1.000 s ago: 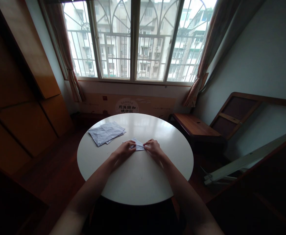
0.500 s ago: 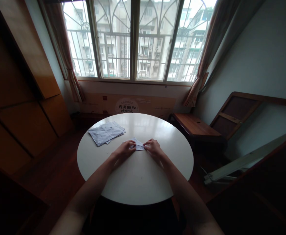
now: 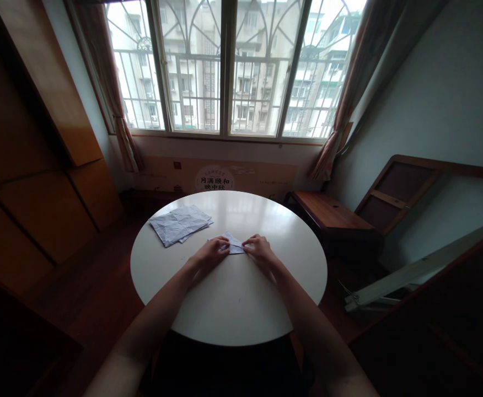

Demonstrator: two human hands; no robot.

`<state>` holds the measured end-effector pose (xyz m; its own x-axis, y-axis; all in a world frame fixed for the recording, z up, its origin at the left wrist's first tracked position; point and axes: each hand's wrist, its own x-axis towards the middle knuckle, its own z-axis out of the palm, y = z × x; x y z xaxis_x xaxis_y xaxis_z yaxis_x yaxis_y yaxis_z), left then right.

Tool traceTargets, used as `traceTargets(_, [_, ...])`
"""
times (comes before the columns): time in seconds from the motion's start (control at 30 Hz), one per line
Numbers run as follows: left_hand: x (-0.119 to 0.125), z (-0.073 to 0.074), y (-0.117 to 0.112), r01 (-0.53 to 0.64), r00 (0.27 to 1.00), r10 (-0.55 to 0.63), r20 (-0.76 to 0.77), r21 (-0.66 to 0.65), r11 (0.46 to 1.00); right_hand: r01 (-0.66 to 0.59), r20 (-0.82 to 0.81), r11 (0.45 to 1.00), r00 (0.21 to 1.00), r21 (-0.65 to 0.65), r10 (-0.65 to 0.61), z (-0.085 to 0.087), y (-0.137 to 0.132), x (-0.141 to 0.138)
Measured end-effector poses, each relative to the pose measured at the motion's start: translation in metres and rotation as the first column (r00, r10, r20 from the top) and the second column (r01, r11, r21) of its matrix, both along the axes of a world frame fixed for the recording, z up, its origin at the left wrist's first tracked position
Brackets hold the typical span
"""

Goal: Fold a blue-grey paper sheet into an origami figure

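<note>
A small piece of folded pale paper (image 3: 235, 245) is at the middle of the round white table, with a crease or flap showing across it. My left hand (image 3: 214, 250) pinches its left end, fingers curled over the edge. At the right end, my right hand (image 3: 259, 247) grips the paper between thumb and fingers. Both ends of the paper are partly hidden by my fingers. To the left of my left hand lies a stack of creased paper sheets (image 3: 179, 225), apart from both hands.
The round white table (image 3: 233, 309) stands in front of me. Beyond it are a printed cardboard panel (image 3: 258, 171) and a barred window (image 3: 250, 77). A low wooden bench (image 3: 332, 212) is at the right, near a leaning wooden frame (image 3: 394, 193). Cabinets (image 3: 51, 215) line the left.
</note>
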<state>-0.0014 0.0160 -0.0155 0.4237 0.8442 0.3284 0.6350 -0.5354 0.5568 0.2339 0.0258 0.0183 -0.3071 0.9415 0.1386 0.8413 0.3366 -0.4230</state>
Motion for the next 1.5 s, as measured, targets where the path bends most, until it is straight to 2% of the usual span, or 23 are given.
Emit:
traceTargets(0.17, [0.001,0.0,0.0,-0.026,1.0,0.026,-0.016,-0.015,1.0,0.003,0.003,1.0,1.0,0.001,-0.003,0.0,0.0,0.0])
traceTargets(0.33, [0.002,0.004,-0.002,-0.044,0.994,0.048,-0.099,0.051,0.998,-0.009,-0.018,1.0,1.0,0.03,0.009,-0.002,0.001,-0.001])
traceTargets(0.47, [0.004,0.01,-0.008,-0.059,0.981,0.072,-0.181,0.076,0.995,-0.116,-0.047,0.99,0.992,0.082,0.12,-0.008,0.003,-0.002])
traceTargets(0.6, [0.006,0.014,-0.013,-0.073,0.977,0.084,-0.197,0.064,0.995,-0.199,-0.05,0.976,0.978,0.085,0.203,-0.014,0.006,-0.002])
traceTargets(0.87, [0.004,0.013,-0.009,-0.12,0.977,0.125,-0.171,0.038,0.992,-0.2,-0.042,0.978,0.978,0.059,0.203,-0.016,0.009,-0.002])
traceTargets(1.2, [0.002,0.019,-0.012,-0.185,0.956,0.193,-0.221,0.058,0.981,-0.085,-0.006,0.994,0.996,0.073,0.086,-0.008,0.003,0.0])
traceTargets(1.37, [0.004,0.016,-0.013,-0.112,0.959,0.122,-0.254,0.054,0.992,-0.128,-0.016,0.978,0.991,0.163,0.132,-0.009,0.002,0.001])
traceTargets(1.5, [0.005,0.017,-0.017,-0.014,0.978,0.02,-0.208,0.03,0.999,-0.167,-0.043,0.967,0.983,0.195,0.178,-0.012,0.004,0.0])
